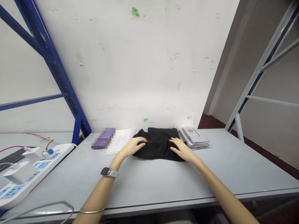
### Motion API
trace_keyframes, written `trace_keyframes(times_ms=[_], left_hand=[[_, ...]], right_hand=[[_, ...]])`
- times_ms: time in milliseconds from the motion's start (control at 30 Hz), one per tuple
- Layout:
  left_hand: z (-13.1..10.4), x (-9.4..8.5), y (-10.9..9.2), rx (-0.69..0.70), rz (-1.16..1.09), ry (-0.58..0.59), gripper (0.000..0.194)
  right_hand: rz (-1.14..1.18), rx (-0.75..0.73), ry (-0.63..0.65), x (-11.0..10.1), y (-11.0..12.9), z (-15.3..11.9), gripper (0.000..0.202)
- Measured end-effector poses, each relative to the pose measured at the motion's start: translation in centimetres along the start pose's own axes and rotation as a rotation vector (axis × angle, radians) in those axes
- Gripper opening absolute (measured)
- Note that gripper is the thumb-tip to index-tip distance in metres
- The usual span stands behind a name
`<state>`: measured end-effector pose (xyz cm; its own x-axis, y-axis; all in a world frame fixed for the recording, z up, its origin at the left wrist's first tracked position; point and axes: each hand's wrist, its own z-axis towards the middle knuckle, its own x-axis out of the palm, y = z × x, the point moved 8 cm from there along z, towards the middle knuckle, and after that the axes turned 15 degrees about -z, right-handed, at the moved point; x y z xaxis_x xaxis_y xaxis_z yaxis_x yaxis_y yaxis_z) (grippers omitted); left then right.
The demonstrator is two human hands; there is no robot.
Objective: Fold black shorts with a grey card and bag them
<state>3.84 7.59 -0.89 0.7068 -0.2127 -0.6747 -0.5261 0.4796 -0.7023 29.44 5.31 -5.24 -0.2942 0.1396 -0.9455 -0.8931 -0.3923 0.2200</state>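
A black cloth (158,146), somewhat creased, lies on the grey table near the wall. My left hand (134,146) rests on its left side, fingers apart and pointing right. On the cloth's right part lies my right hand (182,149), also with spread fingers. Neither hand grips the fabric. Just behind the right hand is a stack of white printed packets (195,137). Left of the cloth lies a flat white packet (120,140), partly beside a blurred purple object (105,137).
A white power strip (39,169) with plugged-in chargers (21,171) lies at the left, with a grey cable (53,203) near the front edge. A blue metal frame (56,68) rises at the left, a grey one (261,68) at the right. A white wall (140,68) stands behind.
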Motion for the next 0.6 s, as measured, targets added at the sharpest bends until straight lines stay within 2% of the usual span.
trace_keyframes(times_ms=[67,133,200,267,333,433,533,600], left_hand=[[1.0,2.8,0.3,-0.011,0.034,0.060,0.039],[1.7,4.8,1.3,-0.071,0.064,0.083,0.042],[2.2,5.6,2.2,-0.111,0.072,0.064,0.043],[2.4,5.3,2.4,-0.096,0.069,-0.013,0.042],[2.3,4.2,2.1,-0.053,0.067,-0.146,0.041],[1.6,2.2,1.4,-0.022,0.036,-0.336,0.038],[1.1,1.3,0.8,-0.007,0.005,-0.412,0.034],[0.8,1.0,0.4,-0.009,0.012,-0.431,0.032]], right_hand=[[-0.070,0.013,0.052,2.3,0.4,1.8,0.055],[-0.112,0.023,0.102,4.1,0.5,3.1,0.058],[-0.132,0.016,0.122,5.1,0.4,4.0,0.057],[-0.130,0.004,0.101,5.0,0.2,4.4,0.056],[-0.122,0.013,0.016,3.8,-0.3,4.5,0.053],[-0.194,0.081,-0.232,0.2,-1.8,3.7,0.046],[-0.363,0.285,-0.435,-2.9,-4.6,2.0,0.048],[-0.437,0.430,-0.449,-3.5,-6.6,1.0,0.053]])
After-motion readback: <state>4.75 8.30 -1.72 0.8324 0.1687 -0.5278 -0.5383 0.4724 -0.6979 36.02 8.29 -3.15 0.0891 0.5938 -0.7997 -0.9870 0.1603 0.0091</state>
